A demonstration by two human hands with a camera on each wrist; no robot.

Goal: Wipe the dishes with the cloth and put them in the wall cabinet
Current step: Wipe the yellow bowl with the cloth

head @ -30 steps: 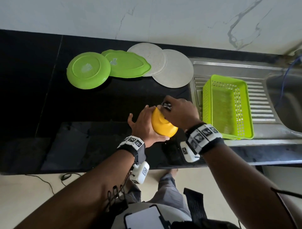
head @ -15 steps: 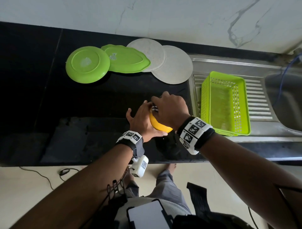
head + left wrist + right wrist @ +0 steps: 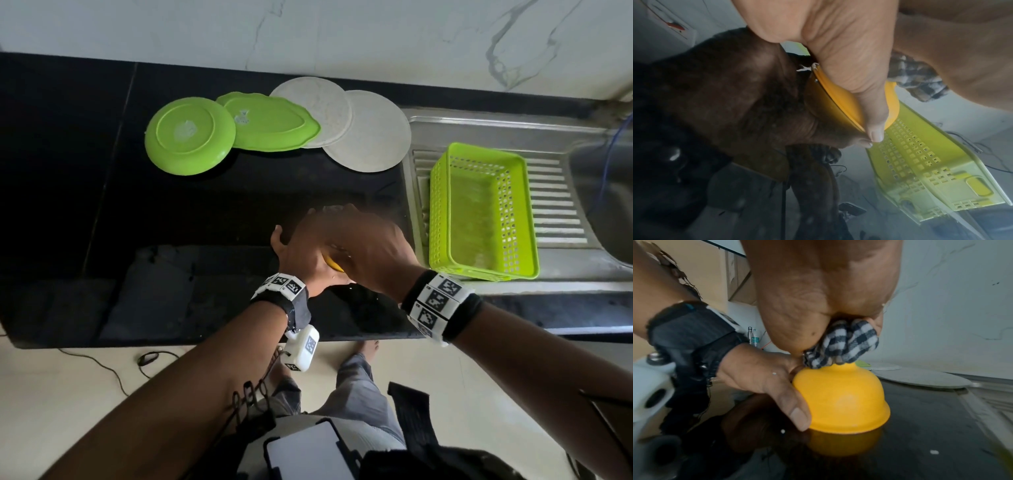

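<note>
Left hand (image 3: 764, 382) grips the side of the yellow bowl (image 3: 842, 399), now lowered from its earlier tilt to stand inverted on the desk (image 3: 205, 212): the underside is being wiped. Right hand (image 3: 363, 246) clenches the checked cloth (image 3: 842, 345) against the bowl's base. The head view hides cloth and bowl almost wholly; the right wrist view shows both.

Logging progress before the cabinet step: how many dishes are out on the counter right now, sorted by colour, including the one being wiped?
Green plates: 2, one round, one leaf-shaped
White plates: 2, one and another
Yellow bowl: 1, held by the left hand, wiped with the cloth in the right hand
Total: 5 dishes
</note>
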